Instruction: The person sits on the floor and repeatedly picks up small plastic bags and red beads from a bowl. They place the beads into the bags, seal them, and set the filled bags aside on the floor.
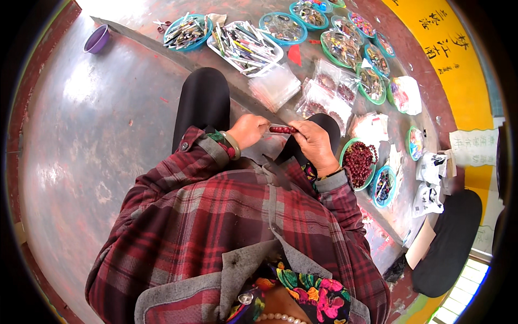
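Note:
In front of my lap, a row of dark red beads, apparently a bead bracelet (281, 129), stretches between my two hands. My right hand (315, 146) is closed, thumb and fingers pinching the bracelet's right end. At its left end my left hand (248, 131) is closed, fingertips pressed on the edge of what looks like a clear plastic bag (274, 142) around the beads. The far side of the bracelet is hidden. Beside my right wrist stands a green basket (343, 153) heaped with dark red bead strings (360, 162).
Beyond my knees lie empty clear bags (274, 86) and bagged bracelets (324, 102). A white tray of pens (279, 54) and several baskets of small items, such as a blue one (261, 24), stand farther off. A purple basin (97, 40) is far left, white bags (429, 200) right.

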Demonstrator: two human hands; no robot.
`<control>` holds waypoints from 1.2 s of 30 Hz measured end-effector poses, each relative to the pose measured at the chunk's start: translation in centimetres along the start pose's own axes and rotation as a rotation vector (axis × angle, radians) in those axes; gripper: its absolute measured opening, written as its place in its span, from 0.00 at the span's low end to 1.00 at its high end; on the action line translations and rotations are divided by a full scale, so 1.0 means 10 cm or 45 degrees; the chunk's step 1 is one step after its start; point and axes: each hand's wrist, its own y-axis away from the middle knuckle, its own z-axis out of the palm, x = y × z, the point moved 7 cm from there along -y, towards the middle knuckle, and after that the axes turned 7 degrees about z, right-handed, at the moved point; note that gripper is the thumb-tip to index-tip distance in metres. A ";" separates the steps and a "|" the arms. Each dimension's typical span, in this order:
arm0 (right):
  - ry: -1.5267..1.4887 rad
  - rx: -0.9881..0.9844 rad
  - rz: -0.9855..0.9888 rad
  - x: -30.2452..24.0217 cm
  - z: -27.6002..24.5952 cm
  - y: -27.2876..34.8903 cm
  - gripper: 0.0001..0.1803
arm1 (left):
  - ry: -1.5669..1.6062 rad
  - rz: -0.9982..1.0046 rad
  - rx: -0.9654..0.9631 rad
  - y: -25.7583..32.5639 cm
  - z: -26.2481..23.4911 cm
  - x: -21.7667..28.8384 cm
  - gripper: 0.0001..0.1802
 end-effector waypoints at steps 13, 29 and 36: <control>0.379 -0.180 -0.122 -0.09 0.51 -0.08 0.10 | -0.010 0.021 -0.134 -0.02 0.02 0.09 0.11; -0.918 -0.181 0.698 0.50 0.23 0.11 0.30 | 0.713 -0.260 -0.183 -0.01 -0.30 0.30 0.12; -1.113 -0.718 0.742 0.13 0.42 0.14 0.28 | 1.393 -0.295 -0.399 0.01 -0.50 0.66 0.13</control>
